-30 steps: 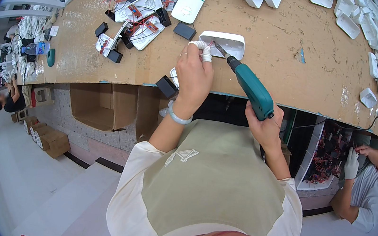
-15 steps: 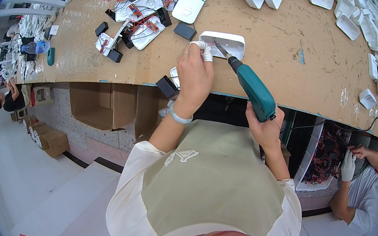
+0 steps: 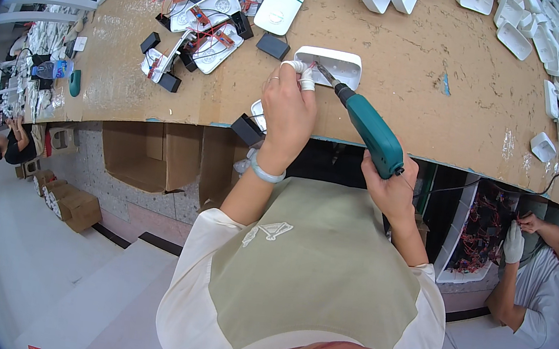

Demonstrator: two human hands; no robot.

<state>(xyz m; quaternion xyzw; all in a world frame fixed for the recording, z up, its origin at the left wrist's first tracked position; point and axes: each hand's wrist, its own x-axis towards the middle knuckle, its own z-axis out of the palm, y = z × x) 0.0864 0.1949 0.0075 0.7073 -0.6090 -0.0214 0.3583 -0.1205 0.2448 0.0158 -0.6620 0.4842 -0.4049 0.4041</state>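
Note:
In front of me on the bench lies a white plastic housing (image 3: 346, 67), open side up. My left hand (image 3: 289, 109), with white wraps on its fingers, reaches to the housing's left end; its fingertips are pinched on a thin reddish wire (image 3: 313, 65). My right hand (image 3: 390, 189) is closed round the rear of a teal corded power tool (image 3: 373, 134). The tool's metal tip points into the housing, close beside my left fingertips. What the tip touches is too small to tell. A black box-shaped part (image 3: 248, 130) with a lead lies by my left wrist.
Wired white covers (image 3: 215, 49) with black boxes are heaped at the left. White housings (image 3: 516, 40) pile up at the back and right. A co-worker's gloved hand (image 3: 514, 244) is beside a bin of wired parts (image 3: 477, 229) at right. An open carton (image 3: 137, 152) stands below the bench edge.
The rear of the teal tool has shifted slightly left and down with my right hand, its tip staying in the housing. My left hand looks unmoved.

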